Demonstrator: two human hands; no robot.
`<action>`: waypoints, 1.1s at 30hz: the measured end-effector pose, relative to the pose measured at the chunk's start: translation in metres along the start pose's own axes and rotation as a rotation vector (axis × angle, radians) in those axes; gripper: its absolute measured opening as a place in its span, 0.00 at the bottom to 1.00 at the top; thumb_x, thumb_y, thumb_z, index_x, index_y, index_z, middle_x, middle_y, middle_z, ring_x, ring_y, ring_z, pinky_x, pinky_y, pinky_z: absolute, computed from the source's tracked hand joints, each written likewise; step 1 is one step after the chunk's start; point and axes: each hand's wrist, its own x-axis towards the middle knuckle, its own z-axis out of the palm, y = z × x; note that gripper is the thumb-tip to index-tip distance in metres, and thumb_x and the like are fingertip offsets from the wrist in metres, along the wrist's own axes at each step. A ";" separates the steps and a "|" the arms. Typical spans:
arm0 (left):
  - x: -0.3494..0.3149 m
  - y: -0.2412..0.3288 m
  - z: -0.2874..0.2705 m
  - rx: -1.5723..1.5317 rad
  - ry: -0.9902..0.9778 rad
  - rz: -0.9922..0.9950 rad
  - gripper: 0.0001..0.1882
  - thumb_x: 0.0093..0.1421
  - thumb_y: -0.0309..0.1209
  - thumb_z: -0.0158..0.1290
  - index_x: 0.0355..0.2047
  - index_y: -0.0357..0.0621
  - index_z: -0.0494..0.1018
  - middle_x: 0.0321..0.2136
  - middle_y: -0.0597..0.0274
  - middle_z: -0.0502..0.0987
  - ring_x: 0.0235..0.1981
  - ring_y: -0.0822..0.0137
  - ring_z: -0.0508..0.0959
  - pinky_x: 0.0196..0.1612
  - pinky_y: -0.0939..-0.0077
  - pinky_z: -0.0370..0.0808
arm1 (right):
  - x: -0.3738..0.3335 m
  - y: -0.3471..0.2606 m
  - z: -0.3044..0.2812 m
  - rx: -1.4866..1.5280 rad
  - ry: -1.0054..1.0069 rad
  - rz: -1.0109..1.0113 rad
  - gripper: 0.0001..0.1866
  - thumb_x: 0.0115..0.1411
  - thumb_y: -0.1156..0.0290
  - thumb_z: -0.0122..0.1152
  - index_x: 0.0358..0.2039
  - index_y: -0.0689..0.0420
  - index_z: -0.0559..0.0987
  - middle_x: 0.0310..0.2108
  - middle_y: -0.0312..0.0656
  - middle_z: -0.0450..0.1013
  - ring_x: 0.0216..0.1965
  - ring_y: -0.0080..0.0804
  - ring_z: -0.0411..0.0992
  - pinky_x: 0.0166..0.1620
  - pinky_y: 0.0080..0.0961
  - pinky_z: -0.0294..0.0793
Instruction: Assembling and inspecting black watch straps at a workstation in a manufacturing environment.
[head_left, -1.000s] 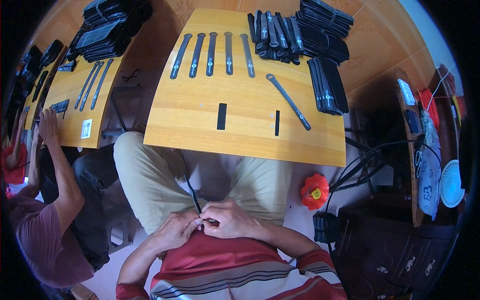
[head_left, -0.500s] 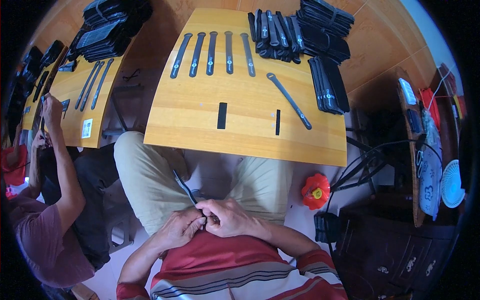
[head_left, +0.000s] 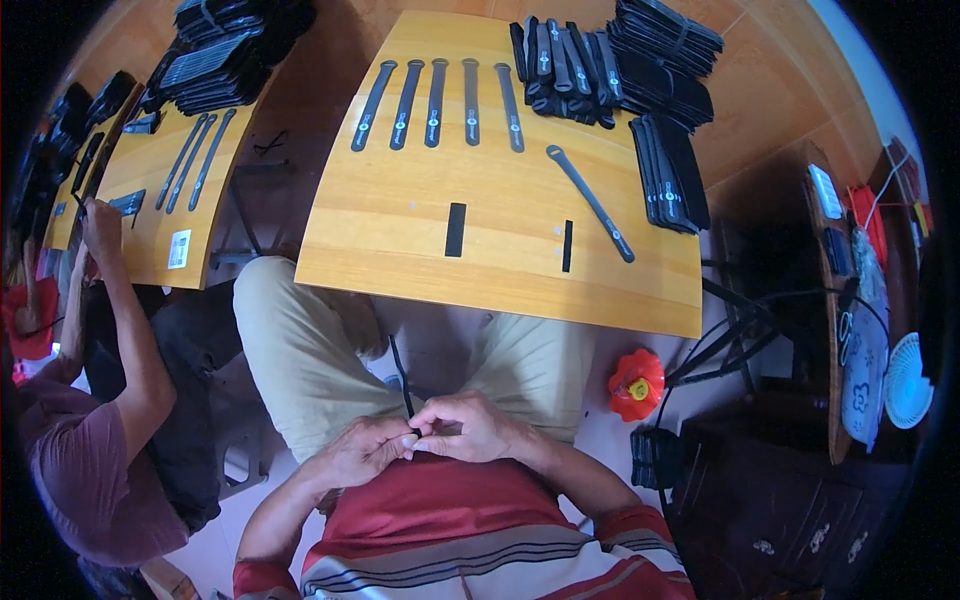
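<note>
Above my lap, both hands meet on one narrow dark strap [head_left: 402,375]. Its free length sticks up and away between my knees. My left hand [head_left: 362,452] pinches its near end between thumb and fingers, and my right hand [head_left: 464,427] pinches it right alongside, fingertips touching. The very end of the strap is hidden by the fingers. On the wooden table [head_left: 390,270] ahead, several grey straps [head_left: 437,105] with slotted ends lie in a row. One more grey strap [head_left: 592,205] lies slanted to the right, and two short black strips [head_left: 455,230] lie nearer me.
Stacked straps [head_left: 672,175] and banded black bundles [head_left: 665,95] fill the table's far right. At left, a co-worker [head_left: 100,440] sits by another table [head_left: 150,255] with straps. A red flower-shaped object [head_left: 636,385] and a dark cabinet [head_left: 780,500] stand at my right.
The strap's free end has swung rightward and now stands more upright. My right hand's fingers have shifted at the pinched end. My view has turned slightly.
</note>
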 end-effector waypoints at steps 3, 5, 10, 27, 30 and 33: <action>0.000 -0.002 0.000 -0.050 -0.001 -0.010 0.13 0.69 0.34 0.47 0.33 0.37 0.73 0.24 0.55 0.76 0.26 0.58 0.76 0.32 0.66 0.73 | 0.000 0.004 0.000 0.027 -0.006 -0.014 0.11 0.54 0.74 0.67 0.37 0.59 0.77 0.25 0.39 0.73 0.26 0.31 0.75 0.30 0.28 0.74; 0.000 -0.004 0.001 -0.054 -0.004 -0.011 0.13 0.69 0.34 0.47 0.33 0.36 0.73 0.24 0.55 0.75 0.26 0.58 0.76 0.32 0.65 0.72 | 0.000 0.002 0.000 0.020 0.001 -0.022 0.11 0.53 0.75 0.67 0.37 0.59 0.77 0.25 0.39 0.73 0.26 0.31 0.75 0.30 0.29 0.74; 0.003 -0.003 0.001 -0.021 0.000 0.000 0.12 0.69 0.33 0.47 0.33 0.35 0.73 0.24 0.54 0.75 0.27 0.56 0.76 0.33 0.64 0.73 | 0.003 -0.004 -0.004 -0.097 -0.047 -0.010 0.14 0.49 0.77 0.67 0.38 0.60 0.77 0.28 0.40 0.77 0.29 0.33 0.79 0.32 0.27 0.78; 0.006 -0.002 0.000 0.096 0.048 0.095 0.09 0.67 0.31 0.49 0.35 0.36 0.72 0.25 0.49 0.72 0.28 0.47 0.74 0.33 0.59 0.71 | 0.002 -0.001 0.012 -0.210 0.106 -0.061 0.22 0.46 0.80 0.65 0.44 0.60 0.71 0.24 0.43 0.74 0.25 0.38 0.77 0.28 0.30 0.76; 0.005 -0.008 0.002 0.102 0.068 0.110 0.09 0.66 0.31 0.50 0.33 0.36 0.71 0.24 0.49 0.72 0.27 0.48 0.74 0.32 0.58 0.71 | 0.002 0.000 0.014 -0.204 0.138 -0.078 0.20 0.46 0.81 0.65 0.41 0.60 0.72 0.25 0.44 0.74 0.25 0.37 0.77 0.28 0.30 0.76; 0.006 -0.007 0.004 0.090 0.100 0.099 0.09 0.66 0.30 0.51 0.31 0.36 0.71 0.23 0.50 0.72 0.26 0.49 0.74 0.31 0.59 0.70 | 0.001 0.000 0.016 -0.132 0.180 -0.057 0.16 0.47 0.80 0.64 0.38 0.60 0.74 0.26 0.43 0.75 0.26 0.37 0.77 0.28 0.30 0.76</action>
